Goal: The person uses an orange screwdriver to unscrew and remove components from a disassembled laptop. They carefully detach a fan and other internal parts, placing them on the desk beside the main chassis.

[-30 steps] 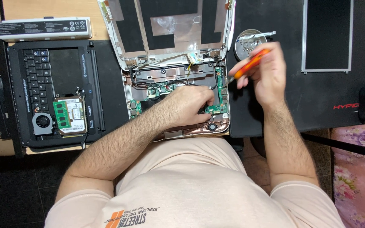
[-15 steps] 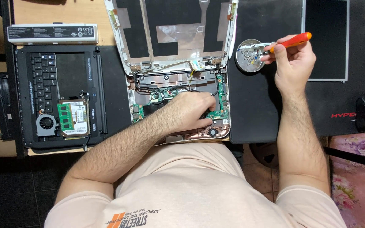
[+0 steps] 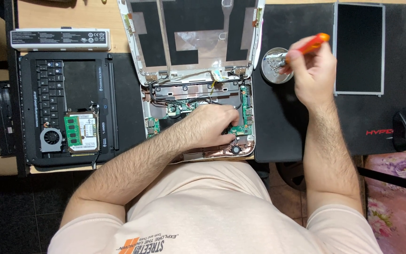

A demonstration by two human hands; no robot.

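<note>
Flanking laptop base [image 3: 198,122]: keyboard [image 3: 52,101], screw dish [image 3: 274,66].

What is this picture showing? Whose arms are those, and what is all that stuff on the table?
There is no robot here. The picture comes from a camera worn on a person's head, looking straight down, so the two arms belong to that person. In the middle lies an opened laptop with its covers off, so you see the green boards and wires inside. The left hand rests on those insides. The right hand holds an orange screwdriver over a small round metal dish with tiny screws in it. To the left sits a black keyboard panel with a little fan and a green circuit board lying on it, and above that a long grey battery. To the right, on a black mat, lies a flat dark screen panel.
</note>
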